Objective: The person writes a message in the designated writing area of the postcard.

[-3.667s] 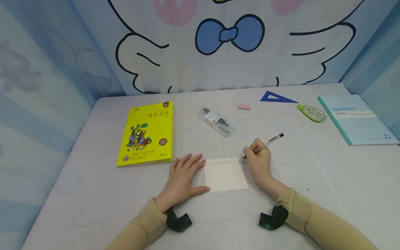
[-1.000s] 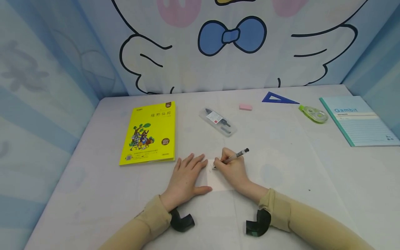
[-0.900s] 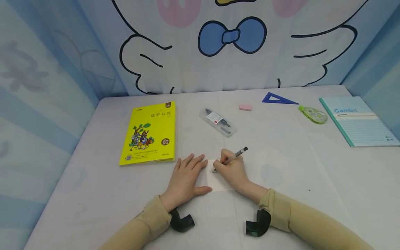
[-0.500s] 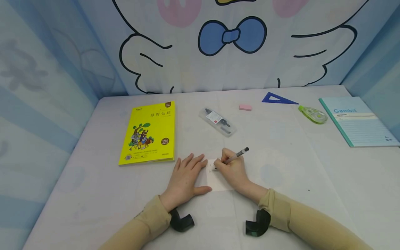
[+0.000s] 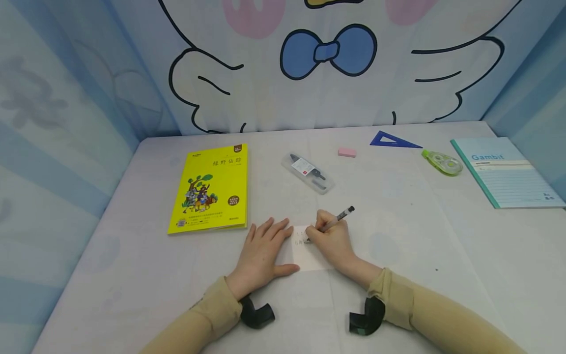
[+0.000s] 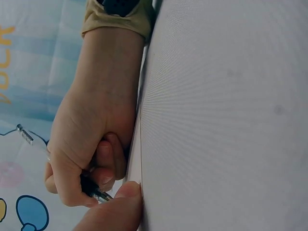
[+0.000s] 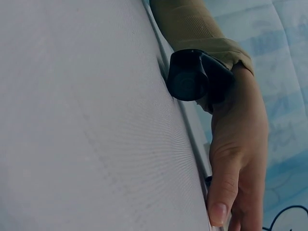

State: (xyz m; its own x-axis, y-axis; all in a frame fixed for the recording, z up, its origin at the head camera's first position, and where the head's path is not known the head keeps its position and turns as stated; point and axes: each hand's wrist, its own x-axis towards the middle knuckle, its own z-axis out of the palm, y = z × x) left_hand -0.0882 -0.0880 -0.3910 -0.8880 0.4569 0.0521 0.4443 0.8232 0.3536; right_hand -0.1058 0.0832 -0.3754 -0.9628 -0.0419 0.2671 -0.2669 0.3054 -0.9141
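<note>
Your head view looks forward and down from above the near side of the surface (image 5: pixel 132 285), far enough back to take in your left hand (image 5: pixel 262 253), your right hand (image 5: pixel 332 243), both far corners and the backdrop (image 5: pixel 327 101) beyond the far edge. Your left wrist view sits low and close, skimming toward the right edge, the picture lying on its side with the surface along its right; it shares your right hand and the pen (image 5: pixel 347 211) with the head view. Your right wrist view, likewise low, close and sideways, faces the left edge, sharing your left hand with the head view.
</note>
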